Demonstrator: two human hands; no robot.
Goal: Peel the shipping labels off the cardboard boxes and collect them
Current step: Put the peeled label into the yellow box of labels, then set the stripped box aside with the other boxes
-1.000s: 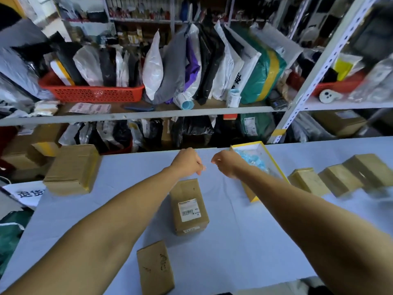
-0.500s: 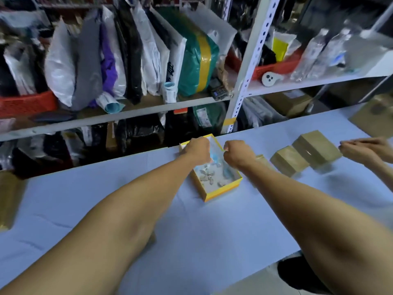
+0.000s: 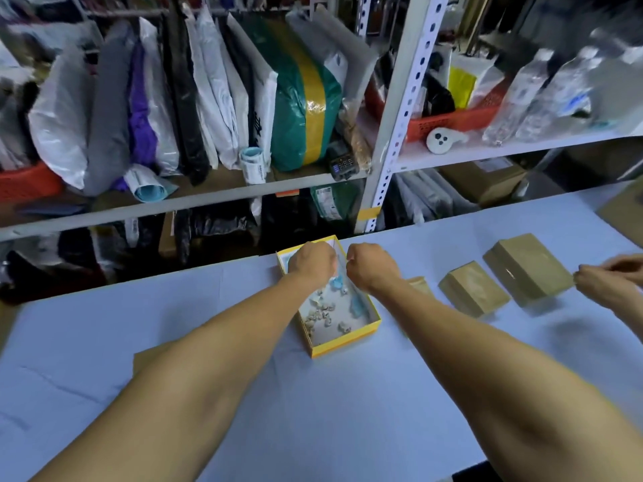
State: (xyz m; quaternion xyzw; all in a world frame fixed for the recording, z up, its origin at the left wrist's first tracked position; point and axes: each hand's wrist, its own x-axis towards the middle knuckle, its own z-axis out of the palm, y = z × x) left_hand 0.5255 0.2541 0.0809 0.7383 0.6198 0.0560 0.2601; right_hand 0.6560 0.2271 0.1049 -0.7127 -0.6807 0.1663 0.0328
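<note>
Both hands' fingers curled out of sight, another person's hands (image 3: 612,280) cut off

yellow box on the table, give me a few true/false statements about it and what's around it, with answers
1. The yellow box is open on top. True.
2. Both hands, left hand and right hand, are over the yellow box. True.
3. The yellow box is empty. False: crumpled label scraps lie inside.
4. The cardboard boxes sit left of the yellow box. False: they sit to its right.
5. The table cover is red. False: it is pale blue.
</note>
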